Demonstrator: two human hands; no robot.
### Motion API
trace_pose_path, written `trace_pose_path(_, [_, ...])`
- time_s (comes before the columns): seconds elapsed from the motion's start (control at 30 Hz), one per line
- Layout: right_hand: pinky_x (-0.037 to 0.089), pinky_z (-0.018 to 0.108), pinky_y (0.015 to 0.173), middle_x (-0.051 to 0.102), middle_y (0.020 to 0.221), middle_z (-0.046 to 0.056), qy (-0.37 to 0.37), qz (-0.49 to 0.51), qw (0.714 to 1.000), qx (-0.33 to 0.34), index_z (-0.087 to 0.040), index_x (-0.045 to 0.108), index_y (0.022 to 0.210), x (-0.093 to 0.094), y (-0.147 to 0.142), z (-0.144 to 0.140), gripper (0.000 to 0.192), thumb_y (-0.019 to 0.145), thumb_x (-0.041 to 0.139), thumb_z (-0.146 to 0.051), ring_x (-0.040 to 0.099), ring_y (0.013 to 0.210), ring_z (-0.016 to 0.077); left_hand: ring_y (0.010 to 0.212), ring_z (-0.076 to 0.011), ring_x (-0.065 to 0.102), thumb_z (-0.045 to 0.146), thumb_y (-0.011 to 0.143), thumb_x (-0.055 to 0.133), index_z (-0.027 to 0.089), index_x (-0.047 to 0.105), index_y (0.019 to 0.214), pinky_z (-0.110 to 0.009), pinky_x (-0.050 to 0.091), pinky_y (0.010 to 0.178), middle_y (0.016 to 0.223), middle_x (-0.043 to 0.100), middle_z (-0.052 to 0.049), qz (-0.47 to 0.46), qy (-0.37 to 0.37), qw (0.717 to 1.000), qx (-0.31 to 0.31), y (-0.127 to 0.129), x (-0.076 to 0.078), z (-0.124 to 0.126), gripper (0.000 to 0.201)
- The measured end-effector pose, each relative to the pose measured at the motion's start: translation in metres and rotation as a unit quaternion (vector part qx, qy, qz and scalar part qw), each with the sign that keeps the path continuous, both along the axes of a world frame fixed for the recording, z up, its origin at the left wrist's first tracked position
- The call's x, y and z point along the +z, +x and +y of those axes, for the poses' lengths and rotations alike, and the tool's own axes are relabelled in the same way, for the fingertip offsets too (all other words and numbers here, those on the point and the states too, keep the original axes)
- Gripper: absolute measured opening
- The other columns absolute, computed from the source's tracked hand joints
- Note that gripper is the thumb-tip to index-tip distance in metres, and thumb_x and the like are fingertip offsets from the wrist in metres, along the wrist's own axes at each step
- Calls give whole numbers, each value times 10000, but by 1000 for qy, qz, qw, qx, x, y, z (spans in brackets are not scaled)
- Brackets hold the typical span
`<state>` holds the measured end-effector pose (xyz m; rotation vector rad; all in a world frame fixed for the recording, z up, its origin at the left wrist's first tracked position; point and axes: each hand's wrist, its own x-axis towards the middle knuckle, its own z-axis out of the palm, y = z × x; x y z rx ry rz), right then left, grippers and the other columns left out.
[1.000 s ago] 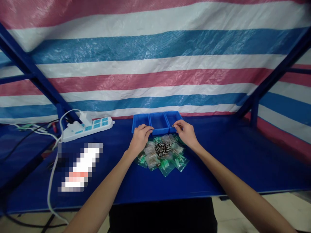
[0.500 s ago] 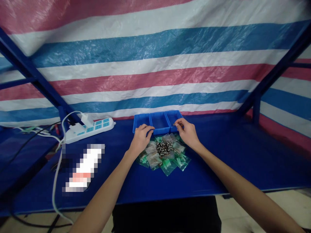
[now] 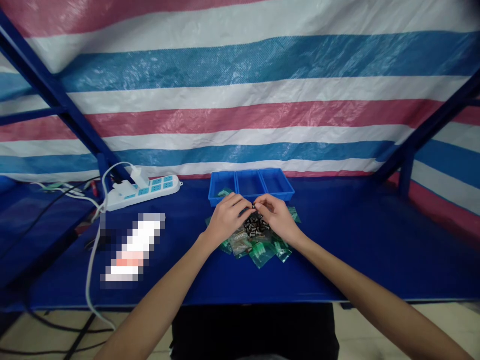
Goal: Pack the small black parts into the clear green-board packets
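Head view: left hand [image 3: 225, 220] and right hand [image 3: 277, 220] meet over pile of small metal parts [image 3: 256, 226] on green bags [image 3: 262, 250], mid-counter [image 3: 337, 260]. Fingers pinched together on tiny piece [image 3: 255, 205]. Keep grip light, steady above pile, near blue trays [image 3: 251, 184].

Two hands, left [image 3: 227, 218] and right [image 3: 276, 218], meet over one heap of small dark parts [image 3: 256, 225]; the parts are too many and too small to count. Green bags [image 3: 260, 250] lie under them, perhaps six or more. Three blue bins [image 3: 250, 185] stand in a row. One power strip [image 3: 144, 191] lies to the left.
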<state>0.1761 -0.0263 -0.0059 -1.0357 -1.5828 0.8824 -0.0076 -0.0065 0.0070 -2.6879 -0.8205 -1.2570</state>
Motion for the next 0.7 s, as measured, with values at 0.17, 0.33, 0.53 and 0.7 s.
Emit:
trace_pose_path(0.17, [431,284,611,629,757,17,-36,16,999,36,-196,637,880,-5,3,4,199,908,594,-388,573,697,166,776,-157,615,286,984,571,175,626,905,-315,505,751,835,677,-27,-27,-12,1000,-6,1,-5,0,147])
trace_pose_path(0.33, [443,290,617,659,785,28,-58,26,996,60,-192,672,908,-2,5,4,204,898,614,-388,588,704,166,842,-157,667,205,991,549,180,659,1000,-310,546,777,900,713,-38,-64,-16,998,-24,2,-9,2,113])
trace_pose_path(0.53, [415,280,594,642,750,19,-93,41,993,52,-182,674,876,8,5,1,229,869,646,-410,564,671,158,879,-171,685,215,983,562,179,667,1060,-333,578,795,954,722,-56,-69,-10,997,-28,4,-8,-1,135])
trace_pose_path(0.7, [424,283,633,619,723,1,-69,37,996,52,-190,657,833,7,6,1,222,898,611,-398,553,652,148,901,-185,688,256,971,586,180,660,1083,-344,583,807,971,721,-65,-71,0,997,-19,5,-8,-3,154])
